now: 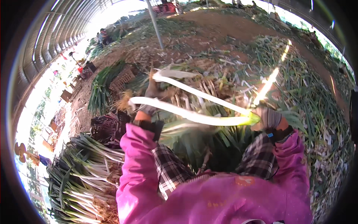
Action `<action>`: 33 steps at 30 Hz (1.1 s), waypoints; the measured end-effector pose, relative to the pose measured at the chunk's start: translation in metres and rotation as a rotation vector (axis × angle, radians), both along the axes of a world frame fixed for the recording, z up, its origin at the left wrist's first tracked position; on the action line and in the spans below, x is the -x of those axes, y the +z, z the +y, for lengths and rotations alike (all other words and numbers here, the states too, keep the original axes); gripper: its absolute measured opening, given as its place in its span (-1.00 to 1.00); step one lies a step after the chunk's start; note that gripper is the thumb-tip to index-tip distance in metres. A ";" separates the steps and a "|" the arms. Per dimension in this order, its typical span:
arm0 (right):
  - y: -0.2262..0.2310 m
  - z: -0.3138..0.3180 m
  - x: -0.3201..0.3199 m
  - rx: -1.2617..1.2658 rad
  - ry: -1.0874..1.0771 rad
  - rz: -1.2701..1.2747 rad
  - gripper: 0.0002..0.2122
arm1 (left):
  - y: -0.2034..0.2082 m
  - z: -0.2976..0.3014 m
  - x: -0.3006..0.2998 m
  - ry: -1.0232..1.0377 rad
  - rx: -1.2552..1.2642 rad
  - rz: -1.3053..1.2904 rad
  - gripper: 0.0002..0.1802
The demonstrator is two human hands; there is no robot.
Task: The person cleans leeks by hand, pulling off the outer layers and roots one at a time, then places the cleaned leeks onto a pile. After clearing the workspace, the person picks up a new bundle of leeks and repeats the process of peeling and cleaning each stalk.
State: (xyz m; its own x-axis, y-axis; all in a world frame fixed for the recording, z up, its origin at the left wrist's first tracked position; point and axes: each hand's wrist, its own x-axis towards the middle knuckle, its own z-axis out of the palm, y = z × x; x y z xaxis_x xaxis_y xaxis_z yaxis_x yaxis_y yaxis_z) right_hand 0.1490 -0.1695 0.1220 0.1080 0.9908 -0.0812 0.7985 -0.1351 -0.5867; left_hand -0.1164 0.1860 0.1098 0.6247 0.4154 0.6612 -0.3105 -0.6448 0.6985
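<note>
Two long white leek stalks (194, 116) stretch across in front of me, overexposed by sunlight. At their green end my gloved right hand (267, 117) is closed round them. One stalk ends in brown roots (123, 101) on the left; a pale loose leaf layer (181, 74) trails from the tip of the other. My gloved left hand (151, 95) is beside the root ends, smeared by motion and partly behind a stalk, so its grip cannot be made out. Green leek leaves (220, 143) lie between my knees, below the stalks.
A large pile of leeks (85, 179) lies at my left, next to a dark crate (110, 127). Farther off are a brown crate (122, 79) and a green leafy bundle (102, 89). Leaf trimmings (320, 149) cover the ground at right. A metal post (154, 24) stands ahead.
</note>
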 end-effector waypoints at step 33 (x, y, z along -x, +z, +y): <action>-0.033 0.277 0.123 -0.870 0.192 -0.467 -0.65 | -0.145 0.014 0.331 1.357 0.342 -0.207 -0.49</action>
State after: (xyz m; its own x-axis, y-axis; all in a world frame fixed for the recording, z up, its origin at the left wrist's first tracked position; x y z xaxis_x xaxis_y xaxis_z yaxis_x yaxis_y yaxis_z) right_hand 0.0258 0.1078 0.0894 -0.2235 0.6896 0.6888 0.9370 0.3466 -0.0430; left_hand -0.4478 0.2004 -0.0353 -0.4784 0.7624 0.4357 0.2899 -0.3313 0.8979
